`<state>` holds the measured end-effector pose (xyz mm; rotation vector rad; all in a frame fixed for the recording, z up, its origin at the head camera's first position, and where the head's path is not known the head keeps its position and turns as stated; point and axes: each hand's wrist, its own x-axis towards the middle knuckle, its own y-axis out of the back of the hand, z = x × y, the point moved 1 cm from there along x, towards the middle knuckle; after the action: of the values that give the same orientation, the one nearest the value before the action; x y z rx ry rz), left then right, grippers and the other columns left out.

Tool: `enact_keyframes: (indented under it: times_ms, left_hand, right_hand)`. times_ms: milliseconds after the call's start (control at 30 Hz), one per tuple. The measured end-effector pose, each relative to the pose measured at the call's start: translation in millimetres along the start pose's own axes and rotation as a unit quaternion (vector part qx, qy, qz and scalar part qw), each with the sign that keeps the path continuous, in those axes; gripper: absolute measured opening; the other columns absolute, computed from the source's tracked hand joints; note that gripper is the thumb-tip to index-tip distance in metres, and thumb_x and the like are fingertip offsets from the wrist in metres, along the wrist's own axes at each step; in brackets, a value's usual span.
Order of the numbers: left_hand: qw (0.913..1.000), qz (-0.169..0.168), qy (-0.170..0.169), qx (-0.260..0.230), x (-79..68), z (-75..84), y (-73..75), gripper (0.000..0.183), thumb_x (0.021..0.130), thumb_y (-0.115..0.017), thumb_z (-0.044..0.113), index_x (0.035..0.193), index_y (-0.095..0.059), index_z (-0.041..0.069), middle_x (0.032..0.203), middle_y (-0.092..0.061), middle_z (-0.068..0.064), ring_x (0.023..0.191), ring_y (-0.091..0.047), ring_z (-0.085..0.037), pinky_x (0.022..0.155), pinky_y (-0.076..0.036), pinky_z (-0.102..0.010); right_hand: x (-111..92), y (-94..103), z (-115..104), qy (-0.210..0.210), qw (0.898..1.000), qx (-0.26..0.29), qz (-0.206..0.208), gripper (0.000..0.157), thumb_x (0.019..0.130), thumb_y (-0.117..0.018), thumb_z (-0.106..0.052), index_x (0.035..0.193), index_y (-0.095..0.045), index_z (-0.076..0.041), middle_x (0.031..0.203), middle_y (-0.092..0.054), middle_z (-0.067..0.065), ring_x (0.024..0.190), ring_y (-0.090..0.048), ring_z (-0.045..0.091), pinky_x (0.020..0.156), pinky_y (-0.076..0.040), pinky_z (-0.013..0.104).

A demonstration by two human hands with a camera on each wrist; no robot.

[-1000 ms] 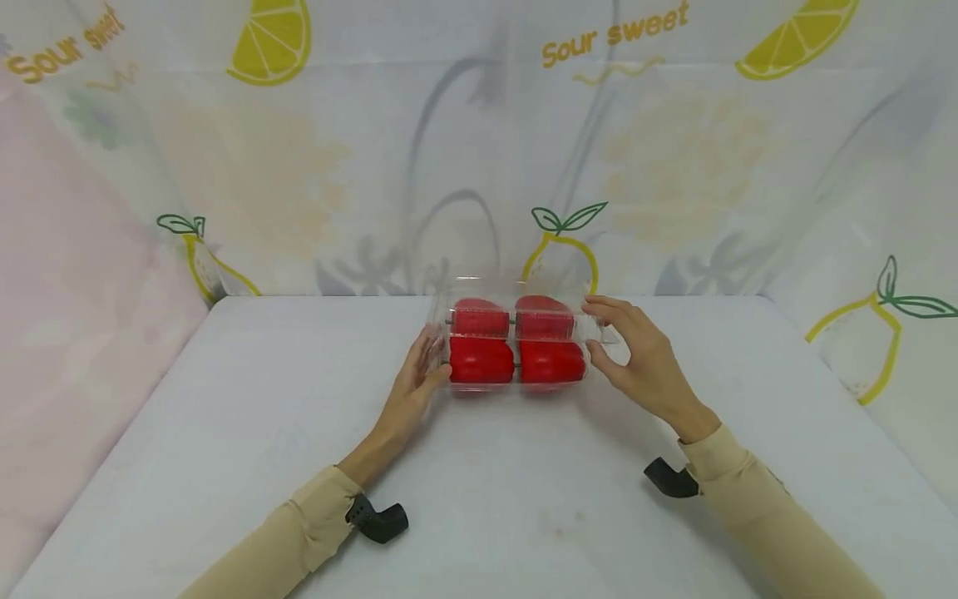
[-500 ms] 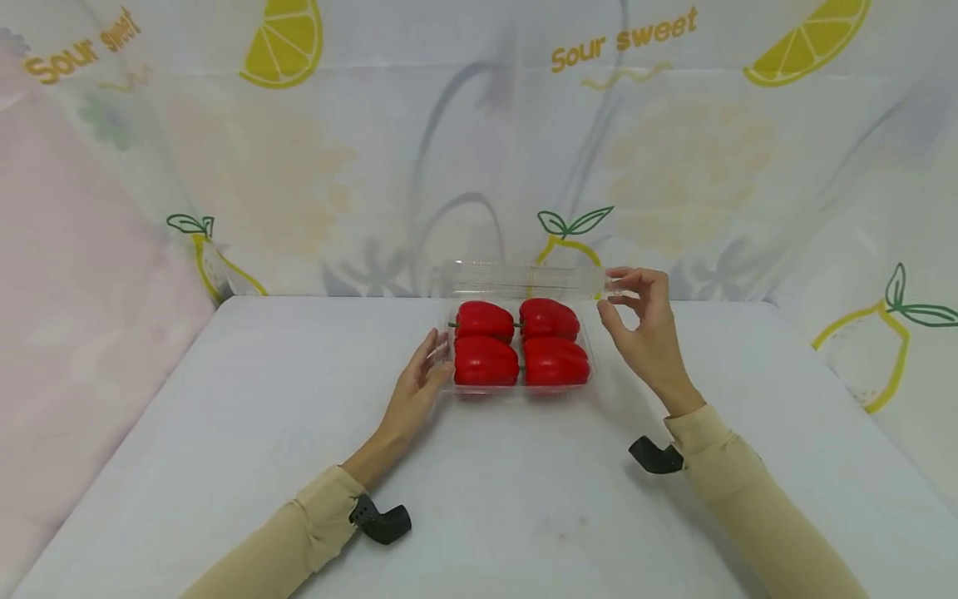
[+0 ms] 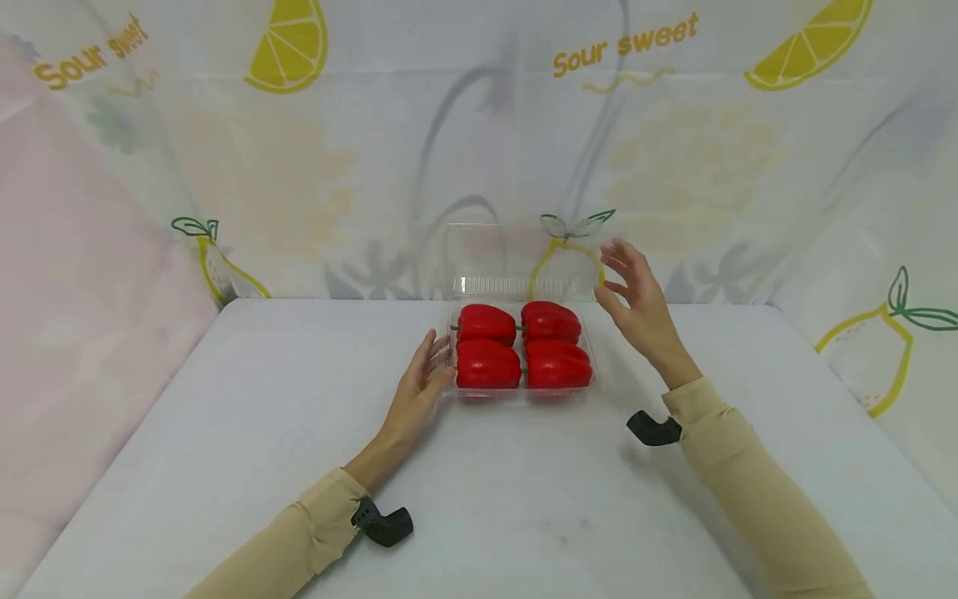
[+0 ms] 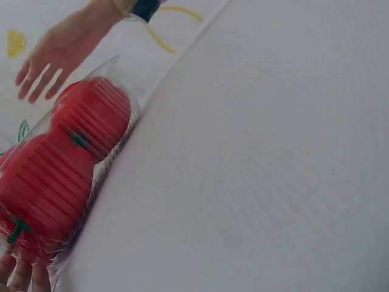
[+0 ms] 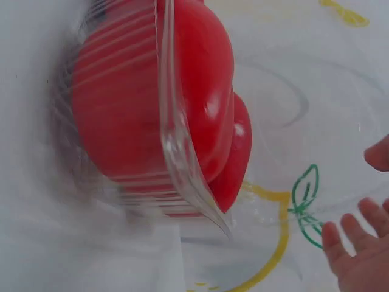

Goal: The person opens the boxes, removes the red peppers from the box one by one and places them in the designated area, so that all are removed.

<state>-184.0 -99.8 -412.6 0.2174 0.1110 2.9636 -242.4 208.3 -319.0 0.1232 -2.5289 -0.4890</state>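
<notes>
We find the box on the table, with four red peppers lying inside it in two rows of two. The main change concerns the lid: a second ago it lay slanted over the rear peppers, and half a second ago it was partly raised; now it rises behind the box, against the lemon-print backdrop. In our judgement, the peppers are thereby uncovered and reachable from above the box.

We note that the right hand has given up its pinch on the lid's edge. It hangs above and to the right of the box, fingers loosely curved and well parted from the thumb, holding nothing; we cannot tell whether a fingertip still brushes the lid. The left hand stays at the box's left side, fingers extended, appearing to touch the wall without closing round it.
</notes>
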Motion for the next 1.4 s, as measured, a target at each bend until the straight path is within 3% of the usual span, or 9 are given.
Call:
enact_keyframes:
  times_ms: [67, 167, 300, 433, 533, 900, 1167, 1267, 1400]
  left_hand:
    - [1.0, 0.001, 0.0, -0.002, -0.6, 0.6, -0.4, 0.068, 0.097, -0.05, 0.017, 0.152, -0.012, 0.012, 0.153, -0.032, -0.005, 0.141, -0.031, -0.025, 0.112, -0.029, -0.045]
    - [1.0, 0.0, 0.002, -0.004, -1.2, 1.1, -0.7, 0.068, 0.097, -0.05, 0.018, 0.153, -0.011, 0.013, 0.153, -0.032, -0.003, 0.141, -0.031, -0.023, 0.113, -0.028, -0.044]
    - [1.0, -0.002, 0.003, -0.001, -1.6, 0.8, -1.3, 0.068, 0.097, -0.05, 0.019, 0.153, -0.011, 0.014, 0.152, -0.032, -0.003, 0.141, -0.031, -0.024, 0.113, -0.029, -0.045]
    - [1.0, -0.004, 0.002, 0.005, -2.6, 0.8, -1.3, 0.067, 0.097, -0.05, 0.018, 0.152, -0.012, 0.015, 0.152, -0.032, -0.003, 0.14, -0.031, -0.025, 0.111, -0.031, -0.047]
    - [1.0, -0.003, 0.003, 0.007, -3.2, 0.6, -0.7, 0.066, 0.097, -0.05, 0.018, 0.152, -0.014, 0.016, 0.152, -0.032, -0.003, 0.14, -0.032, -0.025, 0.111, -0.032, -0.048]
    - [1.0, -0.002, -0.004, 0.006, -5.7, -0.7, 0.8, 0.066, 0.097, -0.049, 0.017, 0.152, -0.014, 0.013, 0.152, -0.031, -0.008, 0.141, -0.031, -0.028, 0.109, -0.033, -0.049]
    - [0.9999, -0.006, 0.003, 0.008, -4.1, -1.3, 1.4, 0.065, 0.097, -0.05, 0.02, 0.152, -0.016, 0.016, 0.151, -0.032, -0.005, 0.14, -0.032, -0.026, 0.109, -0.034, -0.049]
    - [0.9998, -0.002, 0.008, 0.017, -0.6, -1.0, 2.4, 0.064, 0.097, -0.05, 0.02, 0.152, -0.016, 0.015, 0.149, -0.033, -0.007, 0.139, -0.033, -0.027, 0.109, -0.035, -0.048]
    - [0.9994, 0.022, 0.019, 0.02, 5.1, 1.3, 5.6, 0.06, 0.098, -0.048, 0.017, 0.151, -0.02, 0.012, 0.143, -0.039, -0.01, 0.134, -0.039, -0.027, 0.107, -0.037, -0.046]
  right_hand:
    - [0.5, 2.0, 3.3, -0.025, 0.999, -0.017, -0.033, 0.074, 0.091, -0.056, 0.001, 0.151, -0.016, -0.012, 0.15, -0.031, 0.013, 0.139, -0.032, 0.03, 0.106, -0.036, 0.052]
    - [-1.2, 2.3, -4.2, -0.057, 0.995, -0.025, -0.072, 0.078, 0.092, -0.054, -0.001, 0.153, -0.007, -0.01, 0.154, -0.023, 0.019, 0.141, -0.026, 0.036, 0.107, -0.031, 0.058]
    - [-1.7, 3.1, -0.9, -0.074, 0.993, -0.015, -0.088, 0.077, 0.093, -0.053, 0.001, 0.152, -0.004, -0.008, 0.154, -0.02, 0.02, 0.141, -0.024, 0.039, 0.107, -0.029, 0.059]
    - [1.9, 3.6, 15.9, -0.08, 0.992, -0.012, -0.101, 0.08, 0.093, -0.054, -0.005, 0.153, -0.002, -0.015, 0.156, -0.019, 0.015, 0.143, -0.023, 0.035, 0.108, -0.028, 0.058]
    - [4.8, 1.9, 20.3, -0.09, 0.989, -0.011, -0.119, 0.08, 0.094, -0.054, -0.007, 0.153, -0.001, -0.014, 0.158, -0.015, 0.013, 0.144, -0.021, 0.034, 0.109, -0.028, 0.057]
    - [2.7, -1.8, 40.4, -0.146, 0.971, -0.025, -0.19, 0.076, 0.097, -0.051, -0.013, 0.153, 0.001, -0.013, 0.16, -0.002, 0.009, 0.144, -0.02, 0.035, 0.109, -0.028, 0.056]
    - [-10.8, -2.5, 50.3, -0.199, 0.961, -0.013, -0.192, 0.068, 0.099, -0.048, -0.024, 0.153, -0.007, -0.019, 0.16, -0.008, 0.007, 0.143, -0.024, 0.034, 0.11, -0.026, 0.057]
    - [-19.3, -1.9, 52.5, -0.185, 0.966, -0.024, -0.179, 0.062, 0.098, -0.048, -0.022, 0.152, -0.018, -0.015, 0.157, -0.018, 0.012, 0.14, -0.029, 0.036, 0.109, -0.029, 0.057]
    - [-29.1, -3.4, 47.4, -0.111, 0.979, -0.067, -0.156, 0.049, 0.097, -0.05, -0.015, 0.143, -0.034, -0.007, 0.146, -0.034, 0.016, 0.132, -0.039, 0.038, 0.105, -0.034, 0.057]
